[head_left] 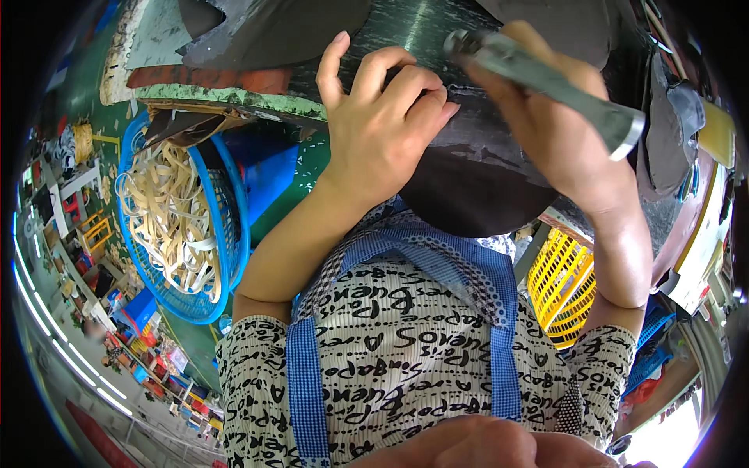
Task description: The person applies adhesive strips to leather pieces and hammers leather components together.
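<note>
My left hand (382, 125) rests at the bench edge with its little finger stretched out. The other fingers are bent and bunched with the thumb, pressing at the edge of a dark brown sheet (476, 191), which looks like leather and hangs over the bench's near edge in a rounded flap. My right hand (558, 129) is wrapped around a grey metal bar-like tool (558, 86). The tool slants above the bench, its shiny end to the lower right. Its other end is blurred, so its exact kind is unclear. What lies beneath the left fingertips is hidden.
More dark sheets (289, 35) lie on the worn bench (398, 27), left and right of my hands. A blue basket (226, 257) full of pale strips (172, 210) stands below on the left. A yellow basket (562, 285) sits under the bench, inside my right arm.
</note>
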